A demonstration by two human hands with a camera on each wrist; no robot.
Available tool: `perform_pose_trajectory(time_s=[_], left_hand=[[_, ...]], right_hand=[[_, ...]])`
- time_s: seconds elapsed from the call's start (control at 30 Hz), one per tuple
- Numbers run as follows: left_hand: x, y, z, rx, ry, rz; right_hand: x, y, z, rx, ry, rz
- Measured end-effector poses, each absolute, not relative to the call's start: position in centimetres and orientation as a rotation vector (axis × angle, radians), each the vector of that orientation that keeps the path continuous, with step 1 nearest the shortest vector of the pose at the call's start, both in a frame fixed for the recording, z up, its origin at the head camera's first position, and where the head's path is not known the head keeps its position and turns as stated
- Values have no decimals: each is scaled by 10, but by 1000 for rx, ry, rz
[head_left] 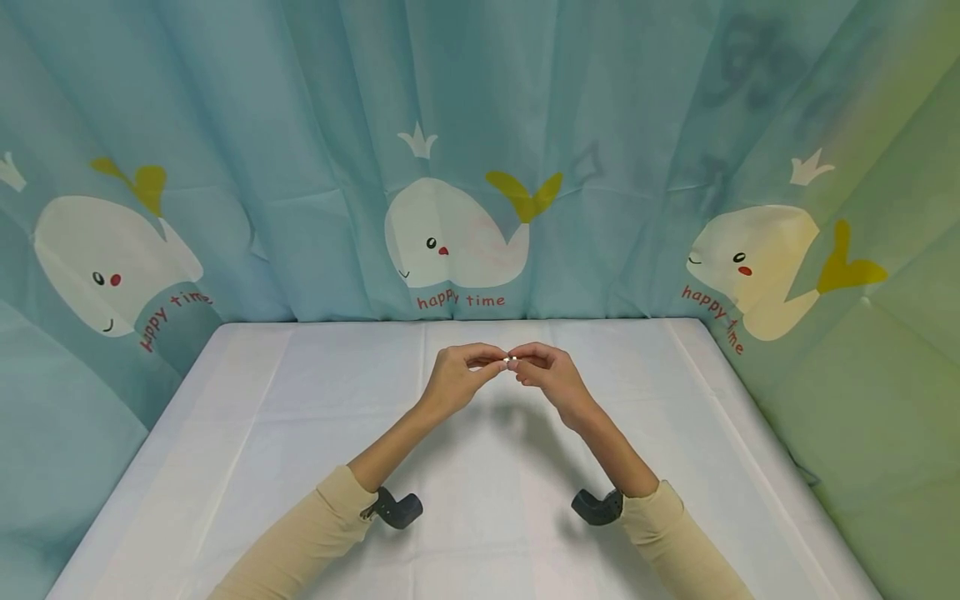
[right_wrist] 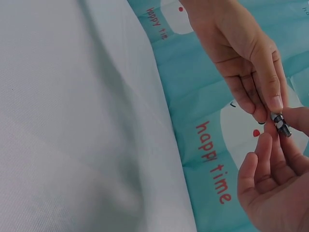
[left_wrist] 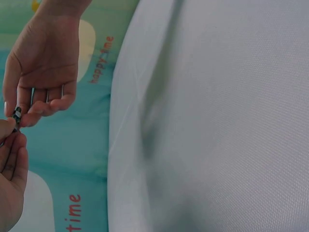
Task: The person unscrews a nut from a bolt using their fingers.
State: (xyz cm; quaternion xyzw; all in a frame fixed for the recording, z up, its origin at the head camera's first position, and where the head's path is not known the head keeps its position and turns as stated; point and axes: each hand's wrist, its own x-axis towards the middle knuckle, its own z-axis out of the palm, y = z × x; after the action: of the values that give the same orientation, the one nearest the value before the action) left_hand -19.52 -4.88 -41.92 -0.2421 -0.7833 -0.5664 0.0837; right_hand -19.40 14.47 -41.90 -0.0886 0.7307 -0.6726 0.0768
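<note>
While L hand [head_left: 453, 380] pinches threaded pc. [right_wrist: 281, 125], R hand [head_left: 558, 382] does too.

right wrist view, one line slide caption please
Left-hand grip and right-hand grip meet on a small, silvery, threaded metal piece before a turquoise, whale-printed cloth curtain.

Between the left hand [head_left: 459, 382] and right hand [head_left: 557, 382], the small threaded piece [right_wrist: 281, 124] looks like shiny metal. Beneath them, matt, finely textured cloth covers the table [head_left: 487, 533]; behind hangs a smooth, faintly sheened fabric curtain [head_left: 465, 75].
</note>
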Motion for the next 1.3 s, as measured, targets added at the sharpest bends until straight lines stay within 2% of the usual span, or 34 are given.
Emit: perform_pose_trajectory(time_s=[0.6, 0.97, 1.3], left_hand=[[-196, -49, -420, -720, -2335, -1684], [-195, -48, -420, -710, -2343, -1689], [-196, -48, -420, -717, -2333, -1674]], right_hand=[[-192, 145, -418, -394, 2220, -2009], [-193, 144, -415, -133, 2216, -1984], [-194, 146, -418, -228, 2165, -2055]])
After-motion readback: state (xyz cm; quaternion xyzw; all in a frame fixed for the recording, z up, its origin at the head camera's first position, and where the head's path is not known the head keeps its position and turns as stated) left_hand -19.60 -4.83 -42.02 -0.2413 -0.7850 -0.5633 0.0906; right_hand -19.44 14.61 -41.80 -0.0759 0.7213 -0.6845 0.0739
